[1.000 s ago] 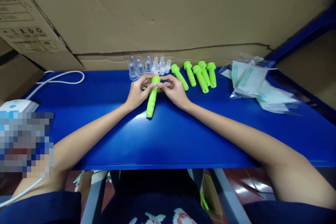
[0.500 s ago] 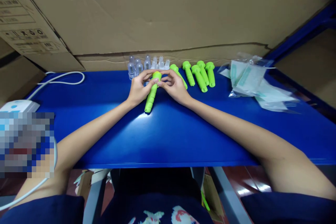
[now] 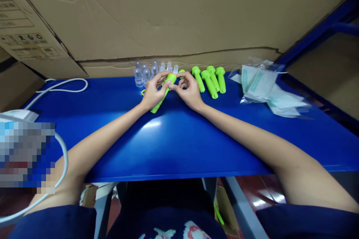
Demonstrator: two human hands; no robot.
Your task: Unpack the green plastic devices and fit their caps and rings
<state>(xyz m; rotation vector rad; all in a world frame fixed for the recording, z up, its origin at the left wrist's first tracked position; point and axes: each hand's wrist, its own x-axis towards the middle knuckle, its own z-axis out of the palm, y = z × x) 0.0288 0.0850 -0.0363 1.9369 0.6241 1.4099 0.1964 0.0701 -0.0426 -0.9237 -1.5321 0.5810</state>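
A lime-green ridged plastic handle [image 3: 171, 78] with a wide round head is held between my two hands, its thin end slanting down to the left. My left hand [image 3: 153, 91] is closed round it below the head. With fingertips and thumb, my right hand [image 3: 190, 91] pinches at the head's right side. A yellow-orange edge shows on top of the head; my fingers hide the rest. A small yellow-green loop [image 3: 143, 92] peeks out left of my left hand. Several similar green handles [image 3: 209, 84] lie just beyond my right hand, one partly hidden by it.
Several clear plastic bottle-shaped pieces [image 3: 138, 77] stand at the back of the blue table [image 3: 179, 142], before a cardboard wall [image 3: 168, 15]. Clear bags with white-and-green contents [image 3: 260, 84] lie at right. A white power strip [image 3: 21, 115] and cable [image 3: 70, 82] are at left.
The held handle has tipped, so its head shows more of its top and its thin end sits further left. My left hand covers more of the shaft. The view has shifted slightly.
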